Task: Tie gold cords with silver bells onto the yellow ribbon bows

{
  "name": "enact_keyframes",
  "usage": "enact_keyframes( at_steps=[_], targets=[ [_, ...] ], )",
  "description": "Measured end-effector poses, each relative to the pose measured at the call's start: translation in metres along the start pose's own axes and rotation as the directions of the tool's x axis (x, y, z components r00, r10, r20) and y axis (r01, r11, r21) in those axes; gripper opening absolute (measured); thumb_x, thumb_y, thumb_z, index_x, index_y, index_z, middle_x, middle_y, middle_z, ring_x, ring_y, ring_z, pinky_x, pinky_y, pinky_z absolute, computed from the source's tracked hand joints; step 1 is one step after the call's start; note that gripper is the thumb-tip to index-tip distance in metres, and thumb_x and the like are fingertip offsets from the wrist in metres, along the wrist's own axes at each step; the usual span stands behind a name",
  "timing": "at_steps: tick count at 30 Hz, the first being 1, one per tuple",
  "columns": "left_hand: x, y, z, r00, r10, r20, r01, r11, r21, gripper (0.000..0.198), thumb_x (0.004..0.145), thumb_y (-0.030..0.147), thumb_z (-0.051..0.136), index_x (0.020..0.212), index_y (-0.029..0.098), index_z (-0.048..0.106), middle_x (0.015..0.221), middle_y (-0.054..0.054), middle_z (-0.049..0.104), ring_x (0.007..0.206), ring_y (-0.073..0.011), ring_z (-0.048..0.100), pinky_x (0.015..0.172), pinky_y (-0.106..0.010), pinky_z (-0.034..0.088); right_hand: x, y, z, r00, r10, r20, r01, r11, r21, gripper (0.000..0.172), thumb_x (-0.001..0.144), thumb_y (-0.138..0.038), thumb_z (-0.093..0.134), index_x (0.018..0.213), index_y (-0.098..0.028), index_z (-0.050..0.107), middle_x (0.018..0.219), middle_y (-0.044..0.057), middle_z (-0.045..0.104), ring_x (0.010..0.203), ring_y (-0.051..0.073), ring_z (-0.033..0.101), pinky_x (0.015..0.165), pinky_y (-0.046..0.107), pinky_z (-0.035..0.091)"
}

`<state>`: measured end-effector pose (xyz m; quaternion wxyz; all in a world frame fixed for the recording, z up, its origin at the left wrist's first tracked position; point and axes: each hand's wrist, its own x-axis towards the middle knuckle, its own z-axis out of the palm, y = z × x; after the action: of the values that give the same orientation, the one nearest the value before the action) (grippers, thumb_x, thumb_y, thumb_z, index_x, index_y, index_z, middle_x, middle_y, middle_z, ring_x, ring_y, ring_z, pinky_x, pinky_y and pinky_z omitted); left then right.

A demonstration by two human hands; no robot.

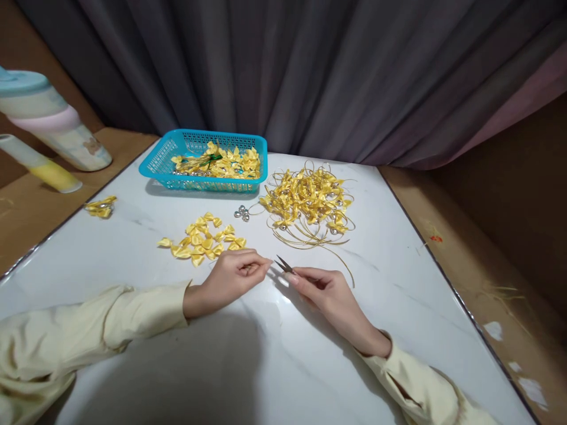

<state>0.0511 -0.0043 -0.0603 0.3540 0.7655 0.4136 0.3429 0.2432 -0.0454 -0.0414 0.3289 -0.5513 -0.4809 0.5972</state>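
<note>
My left hand (234, 273) is closed in a pinch above the table, just in front of the loose yellow bows. What its fingertips hold is too small to make out. Close by on the right, my right hand (330, 295) grips small pointed scissors (284, 265), their dark blades slightly apart and pointing at the left fingertips. Several yellow satin bows (201, 239) lie scattered beyond my left hand. Behind my right hand is a heap of yellow bows with silver bells and gold cord loops (308, 198). A few silver bells (241, 213) sit between the two groups.
A blue plastic basket (201, 184) with more yellow bows stands at the back of the white table (305, 366). A small yellow bundle (101, 206) lies at the left edge. Past that edge are a tumbler (57, 121) and a tube (42, 165). A dark curtain (283, 71) hangs behind.
</note>
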Motion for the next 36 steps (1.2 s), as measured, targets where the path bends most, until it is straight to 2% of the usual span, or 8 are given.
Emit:
enact_keyframes(
  at_steps=[3, 6, 13, 26, 36],
  targets=[
    [-0.0004, 0.0008, 0.0019, 0.995, 0.095, -0.014, -0.094, 0.994, 0.058, 0.020, 0.081, 0.015, 0.053, 0.067, 0.011, 0.068, 0.052, 0.002, 0.050, 0.048, -0.0064, 0.041, 0.046, -0.017, 0.031, 0.0010, 0.0003, 0.0032, 1.000, 0.004, 0.001, -0.003, 1.000, -0.020, 0.037, 0.074, -0.049, 0.064, 0.073, -0.012, 0.065, 0.048, -0.007, 0.032, 0.048, 0.006, 0.024, 0.046, 0.024, 0.018],
    [-0.0007, 0.0018, 0.0031, 0.993, 0.122, -0.009, -0.120, 0.988, 0.099, 0.023, 0.082, 0.015, 0.052, 0.064, 0.010, 0.066, 0.050, 0.004, 0.044, 0.046, -0.0062, 0.037, 0.045, -0.017, 0.030, 0.0020, 0.0026, 0.0054, 1.000, 0.003, 0.004, -0.003, 0.999, -0.036, 0.037, 0.075, -0.049, 0.062, 0.071, -0.012, 0.064, 0.048, -0.006, 0.034, 0.048, 0.006, 0.025, 0.046, 0.024, 0.019],
    [-0.0014, 0.0003, 0.0039, 0.992, 0.125, 0.025, -0.127, 0.982, 0.137, 0.024, 0.082, 0.015, 0.052, 0.063, 0.011, 0.064, 0.051, 0.003, 0.046, 0.048, -0.0070, 0.039, 0.048, -0.018, 0.031, 0.0040, 0.0063, 0.0083, 1.000, -0.007, 0.015, 0.008, 0.998, -0.059, 0.038, 0.080, -0.047, 0.058, 0.076, -0.010, 0.066, 0.050, -0.006, 0.035, 0.047, 0.006, 0.026, 0.046, 0.024, 0.020],
    [-0.0026, -0.0032, 0.0065, 0.992, 0.124, 0.033, -0.127, 0.980, 0.154, 0.025, 0.081, 0.015, 0.051, 0.059, 0.012, 0.061, 0.050, 0.004, 0.042, 0.048, -0.0069, 0.038, 0.048, -0.018, 0.032, 0.0047, 0.0044, 0.0105, 1.000, -0.019, 0.000, 0.019, 0.995, -0.101, 0.038, 0.080, -0.045, 0.057, 0.059, -0.014, 0.053, 0.047, -0.007, 0.032, 0.048, 0.006, 0.026, 0.047, 0.024, 0.020],
    [-0.0024, -0.0013, 0.0051, 0.991, 0.126, 0.038, -0.130, 0.983, 0.133, 0.023, 0.082, 0.015, 0.051, 0.065, 0.012, 0.065, 0.051, 0.004, 0.040, 0.049, -0.0074, 0.038, 0.047, -0.018, 0.032, 0.0048, 0.0051, 0.0089, 1.000, 0.021, -0.003, -0.021, 0.999, -0.037, 0.037, 0.079, -0.047, 0.059, 0.070, -0.011, 0.065, 0.048, -0.006, 0.036, 0.046, 0.006, 0.027, 0.045, 0.024, 0.020]
  ],
)
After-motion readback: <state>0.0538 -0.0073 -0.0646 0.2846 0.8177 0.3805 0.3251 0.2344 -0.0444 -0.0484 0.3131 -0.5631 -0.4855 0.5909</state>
